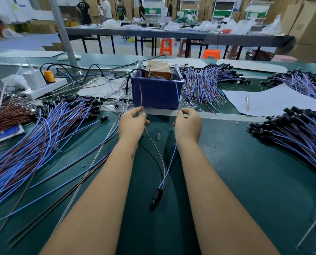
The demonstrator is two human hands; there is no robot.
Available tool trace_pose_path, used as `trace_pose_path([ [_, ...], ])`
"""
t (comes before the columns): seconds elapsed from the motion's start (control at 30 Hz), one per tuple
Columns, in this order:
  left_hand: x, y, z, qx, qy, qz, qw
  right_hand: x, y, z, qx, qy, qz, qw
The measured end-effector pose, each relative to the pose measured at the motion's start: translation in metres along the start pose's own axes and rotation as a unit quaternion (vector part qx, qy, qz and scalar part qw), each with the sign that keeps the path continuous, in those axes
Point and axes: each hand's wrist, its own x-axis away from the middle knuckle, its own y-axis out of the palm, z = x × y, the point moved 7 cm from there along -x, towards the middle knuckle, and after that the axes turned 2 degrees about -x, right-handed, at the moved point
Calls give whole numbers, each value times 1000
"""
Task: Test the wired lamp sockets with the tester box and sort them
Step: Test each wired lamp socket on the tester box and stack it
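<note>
Green factory desk (pixel 236 162), socket wires held up to the blue tester box (pixel 156 92).

Both hands work just in front of the box: the left hand (pixel 133 124) has its grip pinched on a brown wire (pixel 141 96), the right hand (pixel 187 126) has its grip pinched on a blue wire (pixel 177 94), and both wire ends run up to the metal rods at the box's top. Those two wires trail back between the forearms to one black lamp socket (pixel 156 196) lying on the desk near the person. Heaps of wired sockets lie to the left (pixel 43 129), to the right (pixel 297 133) and behind the box (pixel 208 81). A white power strip (pixel 43 89) sits far left, a sheet of paper (pixel 275 102) to the right.
</note>
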Motion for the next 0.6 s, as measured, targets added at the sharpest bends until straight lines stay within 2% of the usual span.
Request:
trace_pose_path([
  [0.1,-1,0,-1,21,1,-2,1000,1,5,0,26,-15,-17,999],
  [0.33,9,-2,15,66,85,30,994,0,7,-1,26,-33,-33,999],
  [0.47,18,-3,27,38,145,42,988,1,3,-2,8,-32,-11,999],
  [0.6,13,-2,29,34,150,39,987,0,-4,-3,-2,-19,17,1000],
])
